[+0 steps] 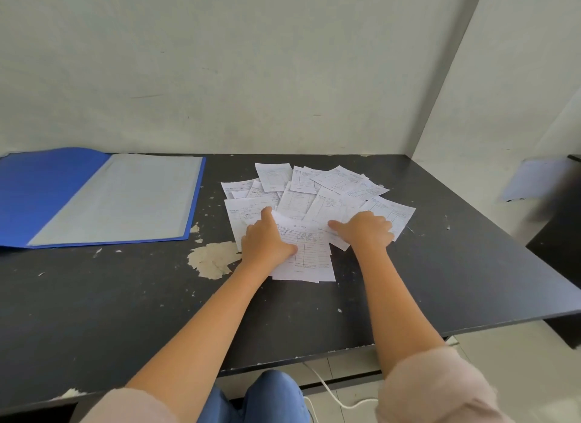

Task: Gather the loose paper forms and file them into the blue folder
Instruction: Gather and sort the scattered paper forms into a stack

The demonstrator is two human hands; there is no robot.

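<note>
A scatter of loose paper forms (pixel 317 199) lies fanned across the middle of the dark bench (pixel 440 265), overlapping one another. Both hands rest on the near part of the pile. The left hand (pixel 267 238) lies palm down on the front sheets with its index finger stretched forward and the other fingers (pixel 266 213) pressed flat, clasping nothing. The right hand (pixel 366 229) sits knuckles up on the sheets just beside it, its fingers curled under and the thumb pointing left; whether it pinches a sheet cannot be told. The forms carry printed tables and lines of text, too small and blurred to read. The blue folder (pixel 47 196) lies open and flat at the bench's far left, well apart from the pile, with a pale grey sheet (pixel 125 196) covering its right half. The bench top is chipped, with a large bare patch (pixel 213 260) just left of the papers
</note>
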